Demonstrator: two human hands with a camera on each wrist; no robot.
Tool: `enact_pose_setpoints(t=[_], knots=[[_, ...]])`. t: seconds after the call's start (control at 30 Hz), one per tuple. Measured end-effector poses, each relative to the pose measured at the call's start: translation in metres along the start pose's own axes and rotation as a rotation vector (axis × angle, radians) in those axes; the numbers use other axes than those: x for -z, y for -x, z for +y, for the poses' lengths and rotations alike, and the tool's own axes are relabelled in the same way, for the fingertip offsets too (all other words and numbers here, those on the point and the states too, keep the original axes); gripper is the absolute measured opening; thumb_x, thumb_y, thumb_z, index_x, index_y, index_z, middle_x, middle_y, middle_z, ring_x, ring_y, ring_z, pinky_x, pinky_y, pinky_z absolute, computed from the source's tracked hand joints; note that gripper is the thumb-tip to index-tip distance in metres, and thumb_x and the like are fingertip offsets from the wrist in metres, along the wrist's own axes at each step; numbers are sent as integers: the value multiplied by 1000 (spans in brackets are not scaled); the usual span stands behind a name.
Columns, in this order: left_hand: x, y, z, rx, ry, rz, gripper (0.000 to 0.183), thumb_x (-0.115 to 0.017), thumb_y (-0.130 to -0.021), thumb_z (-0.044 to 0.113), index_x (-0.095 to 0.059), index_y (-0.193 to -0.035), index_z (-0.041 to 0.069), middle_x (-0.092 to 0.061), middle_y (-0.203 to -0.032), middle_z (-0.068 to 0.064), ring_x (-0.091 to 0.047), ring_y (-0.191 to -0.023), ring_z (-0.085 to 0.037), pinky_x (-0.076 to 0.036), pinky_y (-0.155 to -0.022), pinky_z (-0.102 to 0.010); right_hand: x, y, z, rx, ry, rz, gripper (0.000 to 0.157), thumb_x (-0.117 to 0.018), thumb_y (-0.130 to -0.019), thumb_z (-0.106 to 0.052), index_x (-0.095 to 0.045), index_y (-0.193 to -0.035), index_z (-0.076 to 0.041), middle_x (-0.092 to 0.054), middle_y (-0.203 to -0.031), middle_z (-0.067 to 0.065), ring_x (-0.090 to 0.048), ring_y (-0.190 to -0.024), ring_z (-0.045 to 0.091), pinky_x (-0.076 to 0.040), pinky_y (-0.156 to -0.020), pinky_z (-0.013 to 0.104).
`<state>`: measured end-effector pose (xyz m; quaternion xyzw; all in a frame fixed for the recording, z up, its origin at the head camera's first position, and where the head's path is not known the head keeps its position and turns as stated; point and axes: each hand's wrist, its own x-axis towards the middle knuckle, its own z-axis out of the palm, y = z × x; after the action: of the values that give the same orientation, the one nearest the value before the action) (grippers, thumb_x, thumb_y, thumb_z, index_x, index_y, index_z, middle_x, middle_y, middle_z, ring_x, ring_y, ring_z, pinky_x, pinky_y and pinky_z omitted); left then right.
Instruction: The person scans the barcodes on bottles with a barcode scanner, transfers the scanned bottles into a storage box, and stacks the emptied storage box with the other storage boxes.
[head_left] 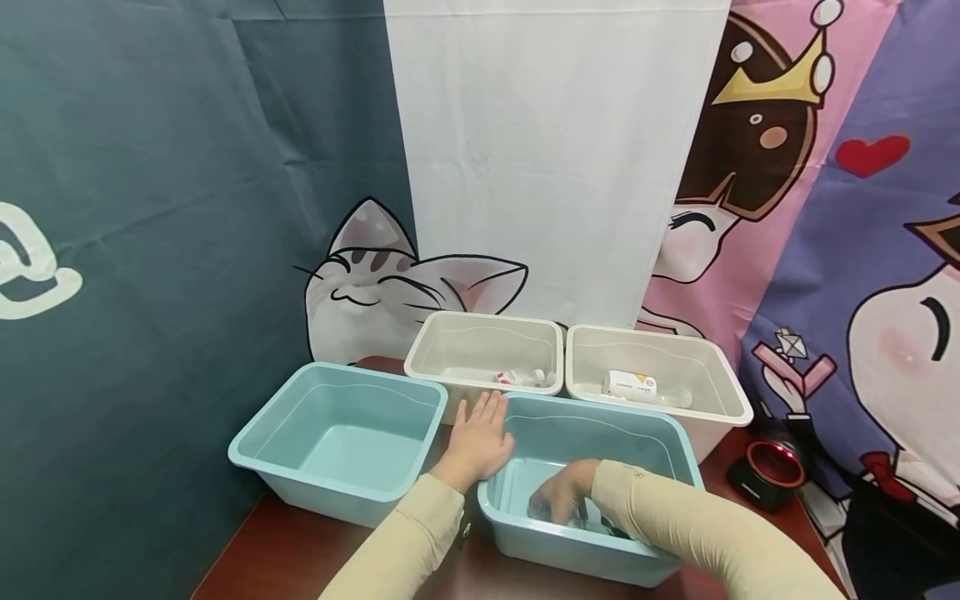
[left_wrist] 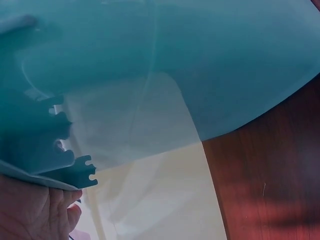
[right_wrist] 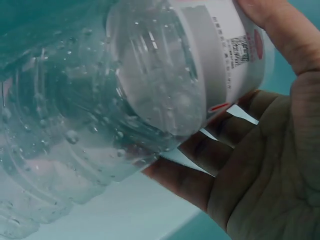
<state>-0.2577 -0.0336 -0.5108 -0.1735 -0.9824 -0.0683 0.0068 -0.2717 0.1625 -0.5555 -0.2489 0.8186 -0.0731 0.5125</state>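
My right hand (head_left: 564,492) reaches down into the right blue bin (head_left: 678,425). Its thumb and fingers wrap a clear plastic bottle (right_wrist: 75,115) around the white label, which carries a printed code. Water drops cling to the ribbed bottle wall in the right wrist view. In the head view the hand and sleeve mostly cover the bottle. My left hand (head_left: 480,440) rests with extended fingers on the left rim of that same bin, close to the front of a white bin. The left wrist view shows this hand (left_wrist: 37,212) in its lower left corner, against the bin's edge.
A second blue bin (head_left: 337,375) stands to the left. Behind are a left white bin (head_left: 487,325) with a small clear bottle (head_left: 522,378) and a right white bin (head_left: 637,337) with a labelled bottle (head_left: 632,386). A black device (head_left: 772,471) sits at the table's right.
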Motion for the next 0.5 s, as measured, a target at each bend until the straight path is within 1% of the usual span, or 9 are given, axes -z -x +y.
enact_pose_setpoints(t=[0.2, 0.37, 0.5], knots=[[0, -1, 1, 1, 6, 9, 67, -30, -102, 39, -25, -161, 9, -21, -168, -7, -16, -155, -26, -10, -123, -56, -2, 0, 2, 5, 23, 31, 53, -74, -80, -28, -60, -132, -26, -61, -125, -7, -63, -104, 15, -61, -78, 42], [-1, -1, 0, 4, 30, 0, 66, -28, -103, 39, -24, -162, 9, -20, -168, -6, -13, -156, -26, -8, -123, -56, 2, 1, 10, 45, 7, 37, 47, -75, -77, -34, -63, -123, -32, -61, -113, -10, -62, -96, 12, -59, -75, 38], [-2, 0, -1, 3, 42, 10, 65, -27, -103, 39, -24, -162, 10, -20, -168, -6, -14, -155, -25, -9, -123, -57, 5, 0, 17, 99, 41, 107, 43, -75, -72, -41, -64, -114, -35, -59, -105, -11, -58, -93, 11, -54, -76, 32]])
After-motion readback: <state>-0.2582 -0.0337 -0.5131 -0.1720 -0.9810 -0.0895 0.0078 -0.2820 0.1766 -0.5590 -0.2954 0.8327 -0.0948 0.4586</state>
